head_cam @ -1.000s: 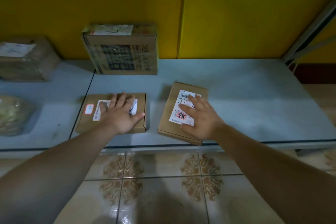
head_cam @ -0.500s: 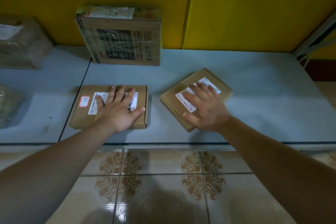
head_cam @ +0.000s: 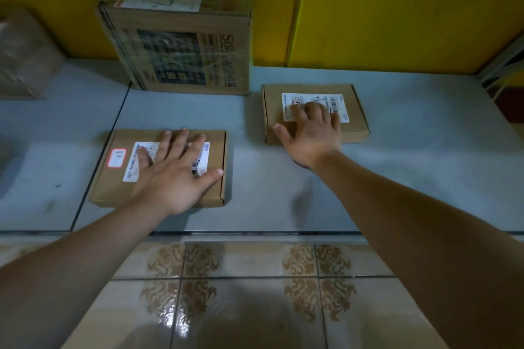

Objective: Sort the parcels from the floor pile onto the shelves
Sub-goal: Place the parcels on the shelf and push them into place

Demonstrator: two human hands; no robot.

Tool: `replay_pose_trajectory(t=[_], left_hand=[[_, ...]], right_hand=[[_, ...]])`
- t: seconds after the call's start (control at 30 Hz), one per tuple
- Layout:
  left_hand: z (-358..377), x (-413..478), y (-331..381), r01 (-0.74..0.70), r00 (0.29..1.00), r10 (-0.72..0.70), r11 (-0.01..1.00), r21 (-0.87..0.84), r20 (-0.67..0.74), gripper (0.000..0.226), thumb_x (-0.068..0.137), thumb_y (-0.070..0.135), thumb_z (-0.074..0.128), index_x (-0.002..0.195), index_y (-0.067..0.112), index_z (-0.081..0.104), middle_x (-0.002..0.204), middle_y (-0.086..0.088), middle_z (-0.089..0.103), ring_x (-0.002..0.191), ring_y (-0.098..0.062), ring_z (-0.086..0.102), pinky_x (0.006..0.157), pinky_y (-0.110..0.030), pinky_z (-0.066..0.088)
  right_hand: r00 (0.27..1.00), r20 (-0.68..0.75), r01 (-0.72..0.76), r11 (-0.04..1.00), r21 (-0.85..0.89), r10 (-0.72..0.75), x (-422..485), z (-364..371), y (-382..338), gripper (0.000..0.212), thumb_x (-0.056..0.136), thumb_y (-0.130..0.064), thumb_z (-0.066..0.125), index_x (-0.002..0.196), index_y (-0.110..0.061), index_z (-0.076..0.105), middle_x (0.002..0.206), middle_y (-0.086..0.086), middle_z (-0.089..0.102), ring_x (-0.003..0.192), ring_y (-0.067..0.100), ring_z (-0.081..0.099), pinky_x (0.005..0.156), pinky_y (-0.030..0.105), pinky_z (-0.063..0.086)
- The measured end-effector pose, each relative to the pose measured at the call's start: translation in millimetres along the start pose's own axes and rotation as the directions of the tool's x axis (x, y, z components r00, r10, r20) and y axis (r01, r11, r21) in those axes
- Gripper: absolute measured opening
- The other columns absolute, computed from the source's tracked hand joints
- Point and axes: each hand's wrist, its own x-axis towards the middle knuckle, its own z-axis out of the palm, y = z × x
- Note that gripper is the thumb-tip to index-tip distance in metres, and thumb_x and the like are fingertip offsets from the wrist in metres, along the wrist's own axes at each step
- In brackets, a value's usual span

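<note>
Left hand (head_cam: 173,176): palm down, fingers straight and spread, it lies flat on the lid of the left mailer box (head_cam: 113,190) and grips nothing.
Right hand (head_cam: 312,136): its fingers lie over the shipping label (head_cam: 338,106) of the right mailer box (head_cam: 358,127), with the thumb out towards the box's left edge. It seems to press rather than clasp, though the light is dim.
Where the parcels are: both sit on the grey shelf (head_cam: 411,178). The left box is left of centre in the frame, near the front edge. The right box is right of centre and further back, just beside the lower right corner of the tall carton (head_cam: 181,48).
Handling: both look like thin, stiff corrugated card, likely light, and should slide readily on the smooth shelf. I would lift them by opposite side edges, since a flat palm only pushes.
Containers: both mailers are closed. The tall carton, taped and film-wrapped, stands against the yellow wall (head_cam: 397,8). A blurred wrapped parcel (head_cam: 25,59) sits at upper left. No contents show.
Floor pile: out of view; only glossy tiles (head_cam: 255,297) at the bottom.
</note>
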Motion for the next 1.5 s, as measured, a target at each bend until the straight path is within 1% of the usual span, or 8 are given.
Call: replay_pose_trajectory(t=[0.17,0.3,0.47,0.97,1.17,1.3,1.4,1.5], left_hand=[[1.2,0.8,-0.8,0.004,1.000,-0.004,1.000,0.015,-0.004,0.085,0.079,0.081,0.016,0.152,0.043,-0.002,0.161,0.012,-0.017,0.147,-0.014,-0.019,0.118,-0.055,-0.002],[0.8,0.4,-0.4,0.015,1.000,-0.015,1.000,0.010,0.003,0.092,0.070,0.083,0.010,0.152,0.043,-0.002,0.160,0.013,-0.018,0.147,-0.013,-0.019,0.117,-0.054,-0.003],[0.0,-1.1,0.0,0.016,1.000,-0.016,1.000,-0.002,-0.004,0.101,0.060,0.085,0.001,0.152,0.043,0.000,0.161,0.015,-0.016,0.147,-0.012,-0.018,0.117,-0.053,-0.004],[-0.1,-1.4,0.3,0.006,1.000,-0.006,1.000,-0.011,-0.014,0.100,0.061,0.085,0.001,0.152,0.044,-0.001,0.160,0.015,-0.017,0.147,-0.011,-0.019,0.118,-0.053,-0.005],[-1.0,-2.4,2.1,0.008,1.000,-0.009,1.000,-0.015,-0.015,0.101,0.060,0.084,0.001,0.152,0.043,0.002,0.161,0.014,-0.015,0.147,-0.011,-0.019,0.118,-0.053,-0.006],[-0.6,-1.7,1.2,0.004,1.000,-0.004,1.000,-0.024,-0.010,0.100,0.061,0.085,0.003,0.152,0.043,0.001,0.161,0.014,-0.015,0.147,-0.012,-0.020,0.117,-0.054,-0.008],[-0.1,-4.0,0.9,-0.003,1.000,0.003,1.000,-0.023,-0.003,0.099,0.063,0.085,0.006,0.152,0.043,0.000,0.161,0.014,-0.016,0.147,-0.012,-0.021,0.117,-0.054,-0.009],[0.7,-5.6,0.7,-0.005,1.000,0.005,1.000,-0.027,0.001,0.100,0.060,0.085,0.003,0.152,0.044,-0.001,0.160,0.014,-0.017,0.147,-0.012,-0.021,0.117,-0.054,-0.010]], right_hand=[[0.994,0.038,-0.105,0.995,-0.001,0.105,31.6,-3.4,-2.3,0.073,0.097,-0.068,0.015,0.158,-0.029,0.018,0.166,0.005,0.011,0.151,0.035,0.002,0.118,0.060,-0.001],[0.994,0.046,-0.097,0.995,0.029,0.095,48.5,-1.1,-5.5,0.075,0.097,-0.068,0.015,0.159,-0.027,0.012,0.167,0.005,0.004,0.152,0.036,-0.003,0.118,0.060,-0.006],[0.996,0.053,-0.067,0.998,0.004,0.067,67.6,-2.7,-6.6,0.080,0.095,-0.073,0.017,0.159,-0.026,0.009,0.167,0.004,0.002,0.152,0.034,-0.004,0.118,0.059,-0.005],[0.997,0.013,-0.070,0.998,0.000,0.070,81.7,-1.2,-10.8,0.083,0.094,-0.074,0.016,0.159,-0.024,0.008,0.167,0.007,0.004,0.152,0.034,-0.003,0.119,0.060,-0.003],[1.000,-0.016,-0.005,1.000,-0.018,0.004,70.6,3.0,-15.6,0.077,0.096,-0.067,0.027,0.158,-0.023,0.012,0.166,0.010,0.006,0.152,0.034,0.000,0.120,0.058,-0.002],[1.000,-0.012,-0.018,0.999,-0.031,0.018,63.6,3.9,-10.7,0.075,0.097,-0.061,0.036,0.158,-0.025,0.011,0.166,0.011,0.004,0.152,0.035,-0.001,0.119,0.059,-0.002],[1.000,0.012,-0.004,0.999,-0.037,0.004,62.4,3.7,-6.2,0.074,0.098,-0.060,0.034,0.158,-0.027,0.006,0.166,0.010,0.002,0.152,0.035,-0.003,0.119,0.058,-0.002],[1.000,0.017,0.000,0.999,-0.038,0.001,62.4,4.6,-5.9,0.074,0.098,-0.061,0.033,0.158,-0.027,0.007,0.166,0.010,0.002,0.152,0.036,-0.003,0.119,0.058,-0.003]])
